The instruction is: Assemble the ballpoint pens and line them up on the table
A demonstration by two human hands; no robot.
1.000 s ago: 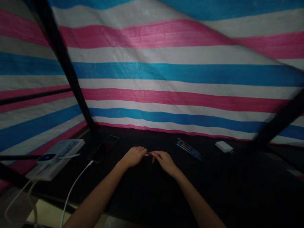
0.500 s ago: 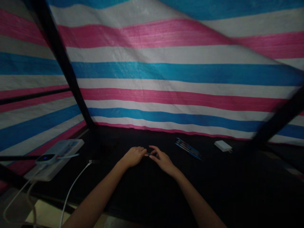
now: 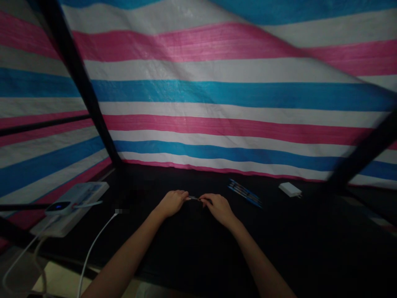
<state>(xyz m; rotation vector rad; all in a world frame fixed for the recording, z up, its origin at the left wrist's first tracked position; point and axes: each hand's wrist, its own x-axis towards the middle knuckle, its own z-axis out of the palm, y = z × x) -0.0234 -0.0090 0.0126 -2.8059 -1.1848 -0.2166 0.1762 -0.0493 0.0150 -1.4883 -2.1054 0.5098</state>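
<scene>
A small, slim rod with a silvery sheen (image 3: 193,198) spans the gap between my two hands, just over the black tabletop (image 3: 186,252); what kind of thing it is I cannot make out. My left hand (image 3: 173,203) pinches its left end. At the other end, the fingertips of my right hand (image 3: 218,207) are closed on it. To the right of that hand lies a flat blue holder (image 3: 257,201) with several thin, pen-like tools in it.
A white power adapter (image 3: 289,189) lies at the back right. On the left, a translucent box (image 3: 70,221) carries a device with a lit display (image 3: 58,206). A white cable (image 3: 93,244) runs over the front edge. Black posts and striped sheeting (image 3: 217,91) enclose the table.
My right hand has shifted slightly right, and its raised, spread fingers have closed on the rod. More of the rod shows between my hands. My left hand stays nearly in place.
</scene>
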